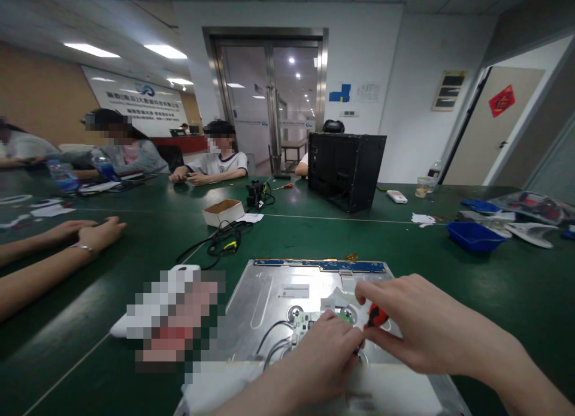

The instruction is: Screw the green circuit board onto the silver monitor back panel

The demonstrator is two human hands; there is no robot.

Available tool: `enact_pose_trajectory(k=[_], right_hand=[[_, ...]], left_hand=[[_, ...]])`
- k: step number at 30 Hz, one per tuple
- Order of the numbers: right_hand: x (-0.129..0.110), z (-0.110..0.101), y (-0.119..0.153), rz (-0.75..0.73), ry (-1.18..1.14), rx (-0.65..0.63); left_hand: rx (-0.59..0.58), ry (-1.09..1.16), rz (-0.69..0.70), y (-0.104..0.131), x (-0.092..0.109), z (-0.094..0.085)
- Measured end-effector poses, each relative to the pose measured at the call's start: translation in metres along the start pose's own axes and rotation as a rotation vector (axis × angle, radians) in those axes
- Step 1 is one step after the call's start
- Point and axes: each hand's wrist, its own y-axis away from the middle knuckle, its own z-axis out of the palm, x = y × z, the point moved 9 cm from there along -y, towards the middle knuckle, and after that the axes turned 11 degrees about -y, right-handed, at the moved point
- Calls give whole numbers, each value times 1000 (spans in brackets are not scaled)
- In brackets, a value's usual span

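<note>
A silver metal panel (pixel 256 296) lies on the green table in front of me, with a blue circuit strip (pixel 314 265) along its far edge. Near its middle sits a small green circuit board (pixel 302 325) with dark cables on its left. My left hand (pixel 321 350) rests over the board's near side, fingers bent together; what they grip, if anything, is hidden. Just to the right, my right hand (pixel 399 320) is closed around a red and black handle (pixel 377 315), apparently a screwdriver. The handle's lower end is hidden by my hands.
Left of the panel lies a white object (pixel 153 302), partly pixelated. Beyond are cables (pixel 220 239), an open box (pixel 223 213) and a black case (pixel 345 170). A blue tray (pixel 475 236) stands right. Another person's hands (pixel 96 233) are at left.
</note>
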Motion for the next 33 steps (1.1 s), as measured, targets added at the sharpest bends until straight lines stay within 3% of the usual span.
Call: enact_pose_trajectory(k=[6, 14, 21, 26, 33], right_hand=[[-1, 0, 2, -17, 15, -24], [8, 0, -8, 53, 161, 41], [-5, -1, 1, -41, -45, -11], [-6, 1, -1, -67, -21, -3], [6, 2, -5, 64, 77, 4]], left_hand=[[-17, -9, -6, -1, 0, 0], [-8, -15, 4, -1, 0, 1], [4, 22, 2, 0, 0, -1], [-1, -9, 4, -1, 0, 1], [-21, -2, 10, -1, 1, 0]])
